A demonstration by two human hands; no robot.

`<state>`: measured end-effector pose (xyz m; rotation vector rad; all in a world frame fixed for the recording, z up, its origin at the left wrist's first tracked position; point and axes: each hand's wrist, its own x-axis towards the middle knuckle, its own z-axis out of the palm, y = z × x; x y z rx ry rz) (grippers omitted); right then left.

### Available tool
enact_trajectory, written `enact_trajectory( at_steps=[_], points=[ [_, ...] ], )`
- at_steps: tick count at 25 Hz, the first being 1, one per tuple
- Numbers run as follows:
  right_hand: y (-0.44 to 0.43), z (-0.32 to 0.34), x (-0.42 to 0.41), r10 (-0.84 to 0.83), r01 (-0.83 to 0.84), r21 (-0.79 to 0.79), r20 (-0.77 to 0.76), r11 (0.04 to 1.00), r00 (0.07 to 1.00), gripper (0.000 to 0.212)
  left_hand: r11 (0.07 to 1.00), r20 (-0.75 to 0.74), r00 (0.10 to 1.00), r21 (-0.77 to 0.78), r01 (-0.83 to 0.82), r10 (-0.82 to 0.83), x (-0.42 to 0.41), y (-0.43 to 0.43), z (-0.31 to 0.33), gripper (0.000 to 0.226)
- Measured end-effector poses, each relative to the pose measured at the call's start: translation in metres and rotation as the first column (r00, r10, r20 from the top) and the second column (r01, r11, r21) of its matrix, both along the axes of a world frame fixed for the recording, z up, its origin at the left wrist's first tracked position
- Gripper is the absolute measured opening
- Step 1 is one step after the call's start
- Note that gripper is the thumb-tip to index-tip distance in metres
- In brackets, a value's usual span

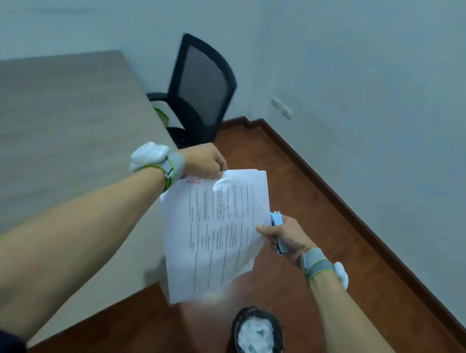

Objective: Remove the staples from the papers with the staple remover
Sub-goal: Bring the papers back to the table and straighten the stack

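Above floor [295, 215], crumpled-cornered printed papers [211, 233]

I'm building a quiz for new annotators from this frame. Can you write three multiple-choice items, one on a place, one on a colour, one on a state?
1. Where is the waste bin?
A. on the desk
B. on the floor below the papers
C. on the chair

2. What colour is the chair?
A. black
B. red
C. white

3. How are the papers held?
A. flat on the desk
B. in one hand only
C. in the air, by both hands

Answers:
1 B, it stands on the brown floor under the sheets.
2 A, mesh back and arms are black.
3 C, the left hand grips the top corner; the right hand, also holding the staple remover, pinches the side edge.
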<state>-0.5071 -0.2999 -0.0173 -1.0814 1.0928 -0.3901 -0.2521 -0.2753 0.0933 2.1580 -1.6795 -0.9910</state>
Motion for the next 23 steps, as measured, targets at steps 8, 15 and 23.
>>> enact_trajectory(
  at_steps=[8, 15, 23],
  points=[
    [0.057, 0.037, 0.216, 0.081, -0.092, -0.126, -0.085, 0.988, 0.993, 0.021, 0.960, 0.313, 0.917, -0.206, -0.190, 0.249, 0.193, 0.115, 0.024, 0.020],
    [0.112, 0.033, 0.328, 0.090, -0.101, -0.126, -0.087, 0.987, 0.992, 0.028, 0.809, -0.161, 0.805, -0.051, -0.585, 0.571, 0.342, 0.246, 0.020, 0.050],
    [0.132, 0.049, 0.417, 0.117, -0.116, -0.014, 0.063, 0.993, 0.991, 0.023, 0.628, -0.856, 0.156, 0.226, -0.744, 0.493, 0.364, 0.338, -0.022, 0.054]
  ],
)
